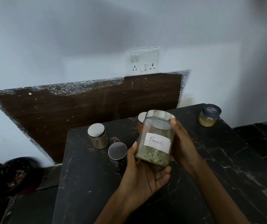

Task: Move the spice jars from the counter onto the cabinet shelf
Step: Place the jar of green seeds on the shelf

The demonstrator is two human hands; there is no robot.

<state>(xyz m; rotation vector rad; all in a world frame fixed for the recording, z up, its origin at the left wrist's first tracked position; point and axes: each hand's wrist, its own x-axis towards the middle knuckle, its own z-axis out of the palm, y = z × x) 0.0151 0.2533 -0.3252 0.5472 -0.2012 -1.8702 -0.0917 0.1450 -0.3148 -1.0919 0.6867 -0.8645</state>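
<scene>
I am holding the fennel jar above the black marble counter, tilted, with its steel lid leaning away from me. My left hand is cupping the jar from below, thumb pressing its left wall and fingers curling under its base. My right hand is gripping the right wall, one fingertip touching the lid's rim. Both hands are clamping the jar; its white label, reading "Fennel", is facing me.

Positions relative to the fennel jar:
- A brown-spice jar is standing on the counter to its left.
- A dark-lidded jar is standing just beside my left thumb, nearer than the brown one.
- An orange jar is showing partly behind it.
- A blue-lidded jar is standing well apart to its right, near the counter's far corner.
- A switch plate is sitting on the wall above and behind it.
</scene>
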